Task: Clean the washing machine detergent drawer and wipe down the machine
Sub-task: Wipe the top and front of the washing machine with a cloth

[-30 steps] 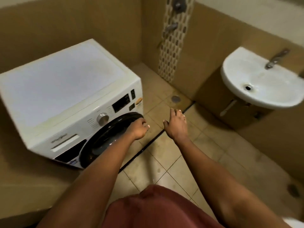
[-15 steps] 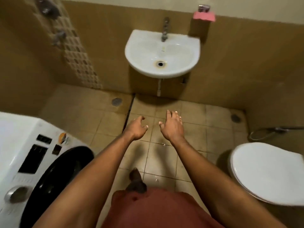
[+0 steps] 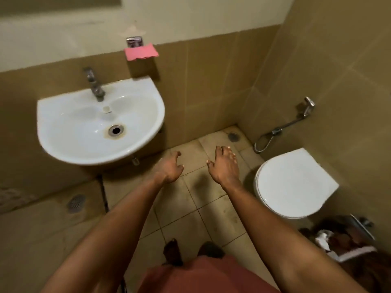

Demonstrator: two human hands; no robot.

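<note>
No washing machine and no detergent drawer anywhere in view, so no telling from here which way either lies or points, nor how the drawer's long axis runs. Holds the left hand and the right hand out side by side over the floor, backs up, fingers loosely spread and a little curled, gripping nothing. Faces a corner: sink ahead-left, closed toilet lid to the right. Probably time to fetch something to wipe with. Nearest candidate: what looks like a pink cloth on a wall holder above the sink's rear right edge. Up and ahead-left of both hands, well apart from them, nearer the left hand. Long axis across the wall, left to right, roughly level.
</note>
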